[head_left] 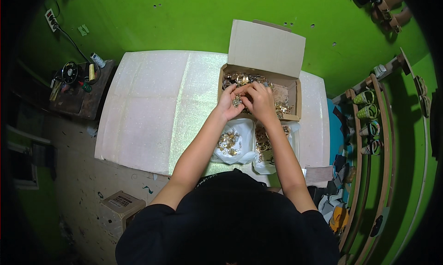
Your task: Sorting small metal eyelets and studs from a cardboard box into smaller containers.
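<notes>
Over the front of an open cardboard box, both my hands come close together. My left hand is cupped palm up around a small cluster of shiny metal pieces, which look like buckles or ornaments. My right hand is bent in beside it with its fingertips drawn together; whatever they pinch is hidden. Inside the box lie gold-coloured metal fittings. Nearer me, a white plastic bag holds more gold and silver pieces. Under my right forearm, another lined container holds gold-coloured ring-like pieces.
All this rests on a table with a shiny whitish cover. The box's lid stands up against the green wall. A sewing machine table is at left, a wooden rack with sandals at right. A carton sits on the floor.
</notes>
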Demonstrator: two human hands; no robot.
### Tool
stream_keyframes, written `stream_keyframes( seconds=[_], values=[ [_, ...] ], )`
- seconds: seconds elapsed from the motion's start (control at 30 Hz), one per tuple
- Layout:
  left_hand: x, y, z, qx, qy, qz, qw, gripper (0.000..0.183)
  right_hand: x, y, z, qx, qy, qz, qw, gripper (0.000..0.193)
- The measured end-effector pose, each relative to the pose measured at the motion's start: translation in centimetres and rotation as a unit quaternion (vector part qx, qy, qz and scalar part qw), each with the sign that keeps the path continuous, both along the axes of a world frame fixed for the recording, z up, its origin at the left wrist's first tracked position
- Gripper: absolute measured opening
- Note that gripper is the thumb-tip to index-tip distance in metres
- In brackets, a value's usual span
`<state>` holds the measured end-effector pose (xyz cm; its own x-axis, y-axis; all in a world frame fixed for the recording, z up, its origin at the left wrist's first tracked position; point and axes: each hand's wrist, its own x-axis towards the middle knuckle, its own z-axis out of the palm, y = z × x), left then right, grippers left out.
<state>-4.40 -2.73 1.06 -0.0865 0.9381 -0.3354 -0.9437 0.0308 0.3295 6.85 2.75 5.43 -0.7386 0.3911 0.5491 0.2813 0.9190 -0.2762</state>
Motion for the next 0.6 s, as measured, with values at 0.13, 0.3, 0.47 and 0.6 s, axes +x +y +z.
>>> stream_keyframes(
  seconds=[0.13, 0.3, 0.47, 0.6],
  values=[
    [-0.2, 0.1, -0.5, 0.005, -0.007, 0.002, 1.0, 0.037, -0.2, -0.2, 0.2, -0.008, 0.019, 0.022, 1.0, 0.013],
    [0.2, -0.2, 0.9, -0.01, -0.001, 0.009, 1.0, 0.035, 0.0, 0.0, 0.0, -0.004, 0.024, 0.049, 0.998, 0.012],
    [0.0, 0.1, 0.1, -0.035, 0.025, 0.033, 0.999, 0.04, -0.3, -0.4, 0.7, -0.087, 0.073, 0.071, 0.991, 0.015],
    [-0.3, 0.2, -0.8, -0.006, 0.014, 0.013, 1.0, 0.041, -0.3, -0.1, 0.0, -0.116, 0.129, 0.058, 0.983, 0.015]
  ],
)
